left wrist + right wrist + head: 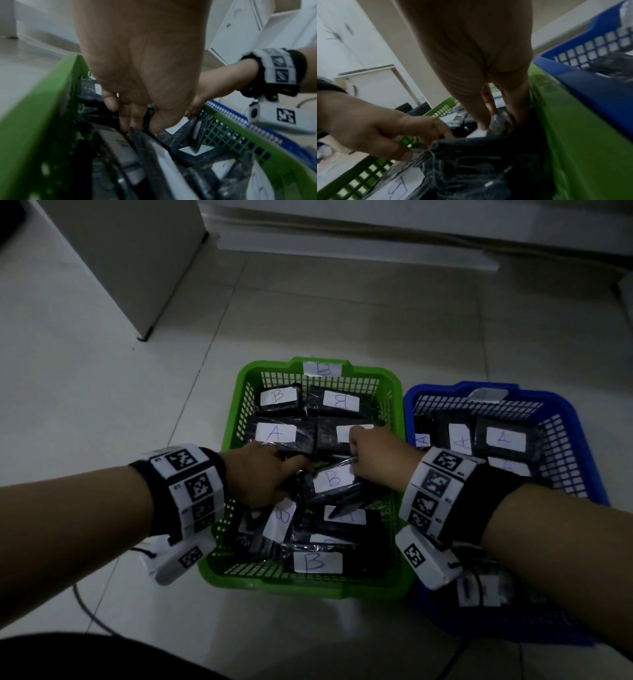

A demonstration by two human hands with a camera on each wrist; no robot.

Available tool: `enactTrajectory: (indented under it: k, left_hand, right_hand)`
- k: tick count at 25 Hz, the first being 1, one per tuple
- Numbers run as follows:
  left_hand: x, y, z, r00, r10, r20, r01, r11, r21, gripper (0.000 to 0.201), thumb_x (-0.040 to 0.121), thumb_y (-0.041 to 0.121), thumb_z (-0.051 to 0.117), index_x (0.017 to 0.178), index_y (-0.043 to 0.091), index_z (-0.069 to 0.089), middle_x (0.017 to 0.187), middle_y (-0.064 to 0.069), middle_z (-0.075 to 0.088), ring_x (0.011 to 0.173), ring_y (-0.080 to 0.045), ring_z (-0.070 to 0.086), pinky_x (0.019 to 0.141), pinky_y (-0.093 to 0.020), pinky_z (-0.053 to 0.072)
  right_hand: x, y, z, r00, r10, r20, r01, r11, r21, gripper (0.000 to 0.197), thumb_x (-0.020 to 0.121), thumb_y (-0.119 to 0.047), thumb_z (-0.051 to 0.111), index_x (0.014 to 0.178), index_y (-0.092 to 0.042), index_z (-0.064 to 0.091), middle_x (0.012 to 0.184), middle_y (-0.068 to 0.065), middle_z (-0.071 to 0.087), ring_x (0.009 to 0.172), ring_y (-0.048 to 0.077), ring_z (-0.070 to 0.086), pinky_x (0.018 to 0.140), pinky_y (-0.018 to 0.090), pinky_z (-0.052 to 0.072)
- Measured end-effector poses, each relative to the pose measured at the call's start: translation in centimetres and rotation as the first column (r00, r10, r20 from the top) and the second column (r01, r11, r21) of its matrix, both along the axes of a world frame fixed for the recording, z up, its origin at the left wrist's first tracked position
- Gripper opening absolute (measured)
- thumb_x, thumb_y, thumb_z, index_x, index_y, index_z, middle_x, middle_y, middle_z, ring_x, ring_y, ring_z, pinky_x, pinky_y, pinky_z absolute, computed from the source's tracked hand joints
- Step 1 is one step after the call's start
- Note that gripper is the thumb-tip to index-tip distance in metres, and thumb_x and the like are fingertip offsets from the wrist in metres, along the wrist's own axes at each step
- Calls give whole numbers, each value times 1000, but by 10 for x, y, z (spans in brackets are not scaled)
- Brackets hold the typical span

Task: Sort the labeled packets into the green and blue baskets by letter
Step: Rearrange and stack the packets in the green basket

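Observation:
A green basket (239, 392) tagged B holds several black packets with white letter labels, among them one marked A (275, 433) at its far left. To its right, a blue basket (582, 440) holds packets marked A. Both hands are inside the green basket on one raised black packet marked B (334, 479). My left hand (270, 474) pinches that packet's left edge (479, 162), its thumb and finger (412, 142) closed on the plastic. My right hand (373, 453) grips the far right corner, fingers (496, 119) curled down onto it. The fingertips are hidden in the head view.
The baskets stand side by side on a pale tiled floor. A white cabinet (120, 261) stands at the back left and a low white furniture base (376, 241) runs along the back. A dark cable (89, 611) lies on the floor near the green basket's left front.

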State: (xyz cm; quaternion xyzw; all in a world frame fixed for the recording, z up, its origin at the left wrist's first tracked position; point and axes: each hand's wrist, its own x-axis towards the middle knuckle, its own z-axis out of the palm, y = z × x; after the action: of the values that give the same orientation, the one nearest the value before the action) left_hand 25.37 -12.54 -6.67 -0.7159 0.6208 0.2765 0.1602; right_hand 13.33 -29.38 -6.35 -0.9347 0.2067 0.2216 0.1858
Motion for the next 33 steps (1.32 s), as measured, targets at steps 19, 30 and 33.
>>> enactTrajectory:
  k: [19,30,33]
  left_hand:
    - [5,-5,-11,953,111,-284,-98,993,61,50,93,29,46,143,28,38,138,-4,47,128,-22,43,110,-34,32]
    - [5,9,-5,938,127,-323,-140,990,-17,55,73,27,78,122,27,53,112,9,56,104,-14,55,81,-17,41]
    - [12,9,2,830,281,-482,-315,949,11,32,82,13,68,109,28,57,99,15,63,94,-12,64,73,-16,50]
  right_hand:
    - [-10,10,1,815,504,-287,-504,860,79,42,81,-36,69,115,-17,54,117,5,55,105,24,55,73,30,44]
    - [-14,18,0,883,409,-230,-377,910,170,52,70,-36,80,100,-17,43,88,-8,42,91,16,42,60,21,35]
    - [-5,5,4,954,274,-119,-235,934,269,34,77,-25,75,97,-20,48,79,-11,46,83,15,48,56,19,34]
